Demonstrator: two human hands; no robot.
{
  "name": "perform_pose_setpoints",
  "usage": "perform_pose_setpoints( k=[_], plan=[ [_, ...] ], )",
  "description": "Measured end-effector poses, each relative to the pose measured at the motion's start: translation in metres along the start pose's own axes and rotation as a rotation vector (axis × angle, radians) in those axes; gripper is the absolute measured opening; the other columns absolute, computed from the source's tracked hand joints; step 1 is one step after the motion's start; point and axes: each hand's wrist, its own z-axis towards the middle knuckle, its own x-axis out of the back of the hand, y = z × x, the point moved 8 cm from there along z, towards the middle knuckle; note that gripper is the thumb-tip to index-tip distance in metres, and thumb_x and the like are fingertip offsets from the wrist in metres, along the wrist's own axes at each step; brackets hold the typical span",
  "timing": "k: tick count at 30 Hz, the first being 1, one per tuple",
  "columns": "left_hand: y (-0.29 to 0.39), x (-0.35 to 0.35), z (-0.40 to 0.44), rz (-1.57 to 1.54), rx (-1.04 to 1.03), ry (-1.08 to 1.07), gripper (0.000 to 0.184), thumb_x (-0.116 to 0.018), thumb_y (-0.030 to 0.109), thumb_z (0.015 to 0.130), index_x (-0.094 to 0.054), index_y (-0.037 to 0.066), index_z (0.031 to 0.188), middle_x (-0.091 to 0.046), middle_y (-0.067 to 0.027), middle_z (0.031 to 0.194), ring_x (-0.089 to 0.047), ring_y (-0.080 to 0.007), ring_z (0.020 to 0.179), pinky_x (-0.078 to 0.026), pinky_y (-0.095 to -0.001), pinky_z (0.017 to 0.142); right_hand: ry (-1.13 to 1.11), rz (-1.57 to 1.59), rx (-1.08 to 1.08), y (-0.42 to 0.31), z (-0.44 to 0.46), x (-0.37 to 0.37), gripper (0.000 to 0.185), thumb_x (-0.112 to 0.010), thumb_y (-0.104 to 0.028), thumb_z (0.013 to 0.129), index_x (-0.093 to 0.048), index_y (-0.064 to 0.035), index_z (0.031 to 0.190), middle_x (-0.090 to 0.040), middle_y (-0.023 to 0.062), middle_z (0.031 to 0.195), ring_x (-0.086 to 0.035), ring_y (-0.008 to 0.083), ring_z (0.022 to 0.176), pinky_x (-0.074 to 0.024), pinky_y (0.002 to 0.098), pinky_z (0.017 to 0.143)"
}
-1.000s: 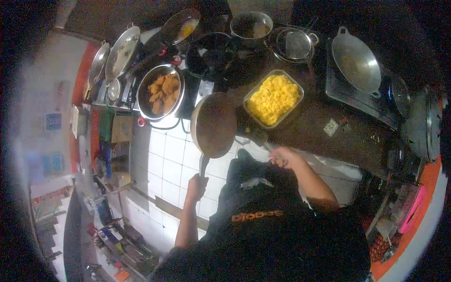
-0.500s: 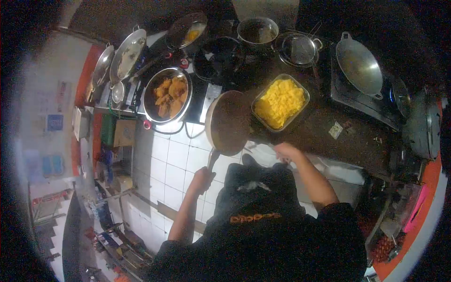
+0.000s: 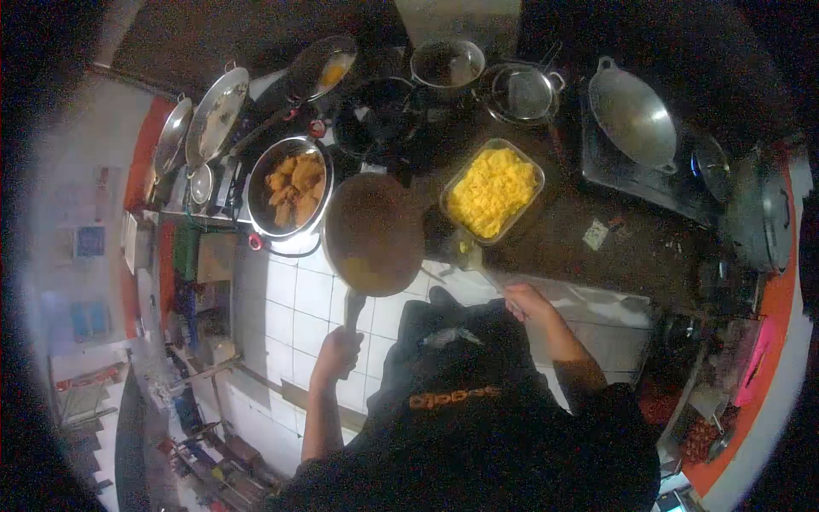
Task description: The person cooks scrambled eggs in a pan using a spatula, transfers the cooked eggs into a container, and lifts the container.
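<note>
My left hand [image 3: 339, 352] is closed round the handle of a frying pan [image 3: 375, 235], which I hold up above the floor in front of the counter. The pan has a brown inside, with a small yellowish patch near its lower edge. My right hand [image 3: 527, 302] grips the handle of a spatula [image 3: 469, 252]. Bits of yellow food cling to the spatula's blade, just below a clear rectangular container [image 3: 542, 177]. Fluffy yellow food like scrambled egg [image 3: 493, 192] is heaped in that container on the dark counter.
Left of the pan stands a steel bowl [image 3: 256, 209] of brown fried pieces [image 3: 295, 188]. Several pans and woks line the back, among them a black pan [image 3: 375, 119], a steel pot [image 3: 448, 64] and a strainer [image 3: 522, 92]. A large wok [image 3: 633, 115] rests on the right-hand stove.
The frying pan has moved left, away from the container. The spatula's blade now shows clearly below the container's lower left corner. The whole view has shifted slightly.
</note>
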Motion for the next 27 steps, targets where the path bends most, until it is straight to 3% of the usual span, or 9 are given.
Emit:
perform_pose_setpoints(
  k=[4, 7, 9, 10, 14, 17, 18, 20, 27],
  plan=[
    [0.002, 0.002, -0.008, 0.008, 0.007, 0.016, 0.020, -0.059, 0.019, 0.080, -0.046, 0.006, 0.086, -0.043, 0.0029, 0.056, -0.038, -0.0059, 0.041, -0.033, -0.0218, 0.034, 0.113, 0.032, 0.022, -0.026, -0.027, 0.018, 0.021, -0.054, -0.022, 0.083, -0.058, -0.0064, 0.097, -0.048, 0.0035, 0.055, -0.039, 0.0111, 0.034, -0.0292, 0.0258, 0.031],
    [0.012, -0.003, -0.018, 0.001, 0.011, 0.033, 0.021, -0.060, 0.020, 0.080, -0.046, 0.005, 0.086, -0.043, 0.0029, 0.056, -0.039, -0.0058, 0.042, -0.034, -0.0217, 0.035, 0.386, -0.103, 0.315, -0.050, -0.014, 0.051, 0.026, -0.055, -0.020, 0.082, -0.057, -0.0047, 0.103, -0.055, 0.0080, 0.061, -0.051, 0.0161, 0.046, -0.0376, 0.0295, 0.042],
    [0.013, -0.006, -0.020, 0.000, 0.009, 0.035, 0.021, -0.060, 0.020, 0.080, -0.046, 0.005, 0.086, -0.043, 0.0030, 0.057, -0.039, -0.0057, 0.043, -0.034, -0.0217, 0.036, 0.775, -0.547, 0.693, -0.091, -0.036, 0.054, 0.034, -0.056, -0.018, 0.081, -0.054, -0.0041, 0.112, -0.060, 0.0138, 0.070, -0.057, 0.0244, 0.059, -0.0432, 0.0342, 0.056],
    [0.014, -0.008, -0.020, -0.057, -0.006, 0.012, 0.021, -0.060, 0.020, 0.080, -0.047, 0.005, 0.085, -0.043, 0.0032, 0.057, -0.039, -0.0055, 0.043, -0.034, -0.0216, 0.036, 0.735, -0.626, 0.476, -0.097, -0.038, 0.051, 0.041, -0.057, -0.014, 0.079, -0.050, -0.0060, 0.118, -0.062, 0.0171, 0.086, -0.058, 0.0300, 0.072, -0.0445, 0.0366, 0.066],
    [0.027, -0.015, -0.020, -0.199, -0.071, -0.053, 0.019, -0.060, 0.018, 0.080, -0.047, 0.005, 0.085, -0.042, 0.0038, 0.057, -0.038, -0.0050, 0.043, -0.032, -0.0210, 0.036, 0.911, -0.561, 0.717, -0.095, -0.027, 0.053, 0.038, -0.059, -0.009, 0.077, -0.053, -0.0049, 0.115, -0.058, 0.0136, 0.093, -0.054, 0.0246, 0.087, -0.0434, 0.0336, 0.073],
    [0.037, -0.016, -0.017, -0.176, -0.103, -0.054, 0.018, -0.059, 0.019, 0.081, -0.047, 0.007, 0.085, -0.040, 0.0048, 0.056, -0.036, -0.0046, 0.042, -0.030, -0.0203, 0.035, 0.949, -0.506, 0.972, -0.081, 0.008, 0.072, 0.043, -0.052, -0.015, 0.082, -0.045, -0.0070, 0.124, -0.057, 0.0160, 0.069, -0.058, 0.0259, 0.065, -0.0468, 0.0347, 0.061],
    [0.041, -0.015, -0.017, -0.189, -0.113, -0.041, 0.018, -0.059, 0.019, 0.081, -0.047, 0.007, 0.085, -0.040, 0.0048, 0.056, -0.036, -0.0046, 0.042, -0.030, -0.0203, 0.035, 0.936, -0.511, 0.990, -0.097, 0.000, 0.066, 0.043, -0.052, -0.015, 0.082, -0.045, -0.0070, 0.124, -0.057, 0.0160, 0.069, -0.058, 0.0259, 0.065, -0.0468, 0.0347, 0.061],
    [0.051, -0.016, -0.014, -0.316, -0.103, -0.085, 0.017, -0.057, 0.021, 0.082, -0.046, 0.008, 0.083, -0.038, 0.0058, 0.055, -0.034, -0.0042, 0.041, -0.027, -0.0198, 0.034, 0.454, 0.252, 0.452, -0.105, -0.001, 0.045, 0.047, -0.053, -0.013, 0.081, -0.041, -0.0082, 0.126, -0.057, 0.0076, 0.076, -0.046, 0.0131, 0.046, -0.0400, 0.0254, 0.041],
    [0.105, 0.016, 0.072, -0.482, -0.260, -0.227, 0.016, -0.053, 0.022, 0.084, -0.044, 0.009, 0.083, -0.034, 0.0081, 0.054, -0.029, -0.0027, 0.038, -0.023, -0.0188, 0.032, 0.029, 0.182, 0.667, -0.297, -0.106, -0.101, 0.064, -0.050, -0.008, 0.079, -0.020, -0.0076, 0.135, -0.058, 0.0080, 0.071, -0.041, 0.0090, 0.039, -0.0330, 0.0225, 0.033]
  ],
)
